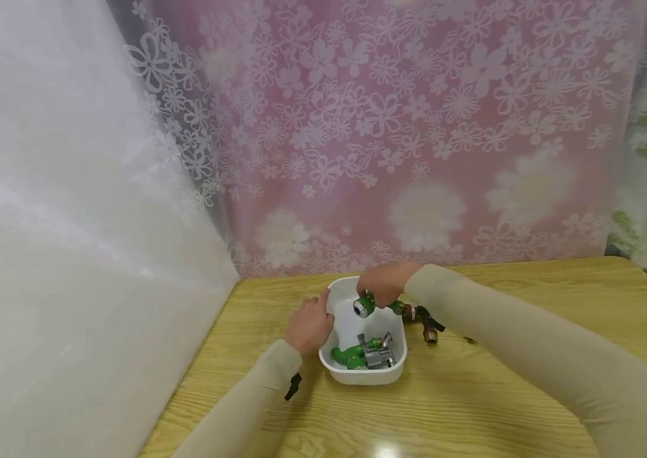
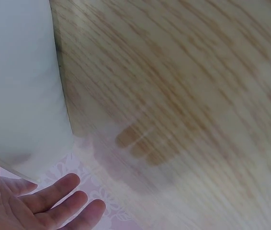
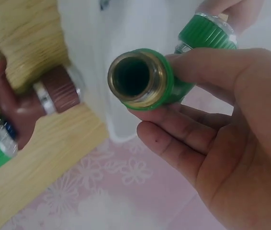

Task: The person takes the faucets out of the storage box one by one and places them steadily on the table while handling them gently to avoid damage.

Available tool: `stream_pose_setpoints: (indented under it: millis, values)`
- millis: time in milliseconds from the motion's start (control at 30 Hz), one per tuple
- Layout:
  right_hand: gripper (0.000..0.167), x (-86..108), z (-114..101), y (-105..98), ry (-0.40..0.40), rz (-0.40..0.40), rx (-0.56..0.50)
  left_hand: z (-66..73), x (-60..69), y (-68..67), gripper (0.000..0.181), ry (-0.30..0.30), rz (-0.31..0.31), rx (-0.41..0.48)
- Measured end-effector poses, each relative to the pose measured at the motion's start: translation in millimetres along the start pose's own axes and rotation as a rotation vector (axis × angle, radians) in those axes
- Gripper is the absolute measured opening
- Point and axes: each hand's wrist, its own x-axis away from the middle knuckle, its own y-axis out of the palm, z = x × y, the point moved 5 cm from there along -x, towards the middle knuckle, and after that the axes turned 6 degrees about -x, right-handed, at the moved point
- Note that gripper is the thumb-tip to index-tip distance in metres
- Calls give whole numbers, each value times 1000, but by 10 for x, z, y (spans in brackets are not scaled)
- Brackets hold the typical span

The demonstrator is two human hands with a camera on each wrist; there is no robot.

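Observation:
In the head view, a white plastic tub stands on the table. My left hand is at its left rim, thumb over the edge; in the left wrist view the other fingers extend outside the wall. Over the tub's far right part, my right hand grips a green pipe fitting. Its brass threaded mouth and green ribbed collar show in the right wrist view. Lower in the tub lie a green curved fitting and a chrome tap.
Right of the tub, a brown branched fitting lies on the wooden table, partly behind the right forearm. A small black object shows beside the left sleeve. A pink flowered curtain hangs behind; a pale sheet borders the left.

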Motion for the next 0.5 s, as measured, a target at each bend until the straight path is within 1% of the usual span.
stream_pose_setpoints:
  millis: [100, 300, 500]
  values:
    - [30, 91, 51, -18, 18, 2, -18, -8, 3, 3, 58, -4, -6, 3]
    - [34, 263, 172, -21, 9, 0, -20, -22, 6, 26, 58, -3, -7, -1]
    - [35, 428, 372, -12, 26, 4, -39, 7, 9, -1, 58, 4, -2, 4]
